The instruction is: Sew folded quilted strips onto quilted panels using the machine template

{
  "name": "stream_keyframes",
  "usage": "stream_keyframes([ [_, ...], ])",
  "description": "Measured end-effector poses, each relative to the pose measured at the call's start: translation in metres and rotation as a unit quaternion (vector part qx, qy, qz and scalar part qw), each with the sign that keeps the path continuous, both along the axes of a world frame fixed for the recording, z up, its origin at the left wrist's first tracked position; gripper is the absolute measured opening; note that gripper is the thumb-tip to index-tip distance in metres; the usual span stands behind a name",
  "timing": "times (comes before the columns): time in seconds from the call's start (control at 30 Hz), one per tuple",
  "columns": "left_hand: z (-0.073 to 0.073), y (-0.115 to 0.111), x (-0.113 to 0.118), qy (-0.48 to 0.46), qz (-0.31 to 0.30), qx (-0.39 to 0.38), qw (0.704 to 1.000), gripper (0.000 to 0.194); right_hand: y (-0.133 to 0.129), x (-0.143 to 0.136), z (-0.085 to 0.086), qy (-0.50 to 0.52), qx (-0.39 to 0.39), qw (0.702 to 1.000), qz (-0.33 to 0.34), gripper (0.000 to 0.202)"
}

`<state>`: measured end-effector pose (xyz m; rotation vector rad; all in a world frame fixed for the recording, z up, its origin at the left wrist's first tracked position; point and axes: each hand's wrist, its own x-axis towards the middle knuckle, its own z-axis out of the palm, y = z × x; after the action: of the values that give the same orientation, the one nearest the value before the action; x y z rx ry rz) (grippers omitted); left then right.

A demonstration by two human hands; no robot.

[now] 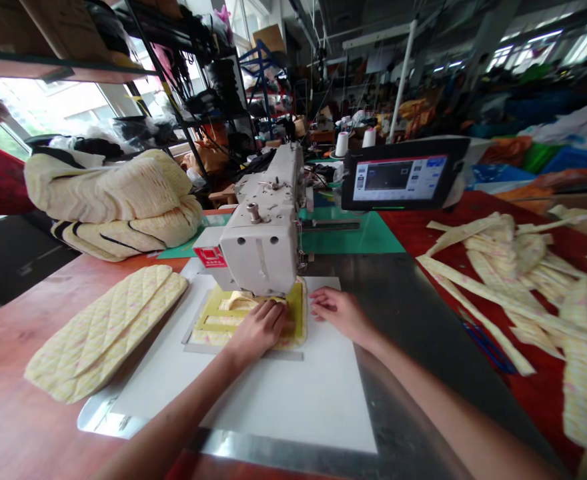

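Under the head of a white sewing machine (261, 247) lies a yellow clamp template (297, 313) with slots, over a quilted pale-yellow fabric piece (208, 337). My left hand (259, 330) rests on the template, its fingers curled down and pressed together on the end of a pale-yellow fabric strap (242, 301) that bows up in a loop; the fingertips are partly hidden. Just right of the template, my right hand (342, 313) hovers at the white board (293, 400), fingers loosely bent and apart, nothing visible in them.
Stacked quilted pieces (106, 327) lie at left, with thick bundles (113, 193) behind. Loose fabric strips (513, 280) and blue-handled scissors (488, 343) are on the red table at right. A control screen (403, 177) and thread cones (342, 143) stand behind the machine.
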<state>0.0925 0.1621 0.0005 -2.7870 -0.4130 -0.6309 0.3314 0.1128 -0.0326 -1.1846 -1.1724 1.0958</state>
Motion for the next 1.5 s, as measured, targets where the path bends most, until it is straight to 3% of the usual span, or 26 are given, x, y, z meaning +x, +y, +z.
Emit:
stream_keyframes([
  [0.27, 0.007, -0.002, 0.002, 0.063, 0.006, -0.021, 0.998, 0.027, -0.001, -0.001, -0.001, -0.007, 0.009, 1.000, 0.002, 0.034],
  [0.6, 0.006, -0.004, 0.004, 0.071, 0.033, -0.058, 0.995, 0.023, -0.002, -0.002, 0.001, -0.024, 0.007, 1.000, 0.001, 0.033],
  [0.73, 0.002, -0.005, 0.003, 0.027, 0.048, -0.138, 0.989, 0.022, -0.003, -0.003, 0.000, -0.043, 0.016, 0.999, 0.000, 0.030],
  [0.83, -0.003, -0.006, -0.001, -0.035, 0.052, -0.204, 0.977, 0.036, -0.006, -0.005, 0.001, -0.117, 0.053, 0.992, -0.005, 0.021],
  [0.9, -0.006, -0.008, -0.005, -0.073, 0.055, -0.235, 0.968, 0.043, -0.010, -0.009, 0.003, -0.216, 0.112, 0.970, -0.010, 0.015],
  [1.03, -0.009, -0.014, -0.008, -0.102, 0.062, -0.265, 0.957, 0.046, -0.016, -0.023, 0.012, -0.403, 0.203, 0.892, -0.002, 0.027],
  [1.27, -0.009, -0.017, -0.011, -0.097, 0.086, -0.263, 0.956, 0.043, -0.015, -0.039, 0.023, -0.589, 0.179, 0.788, 0.008, 0.039],
  [1.5, -0.005, -0.009, -0.015, -0.126, 0.075, -0.311, 0.939, 0.037, -0.012, -0.047, 0.034, -0.692, 0.217, 0.686, 0.055, 0.037],
])
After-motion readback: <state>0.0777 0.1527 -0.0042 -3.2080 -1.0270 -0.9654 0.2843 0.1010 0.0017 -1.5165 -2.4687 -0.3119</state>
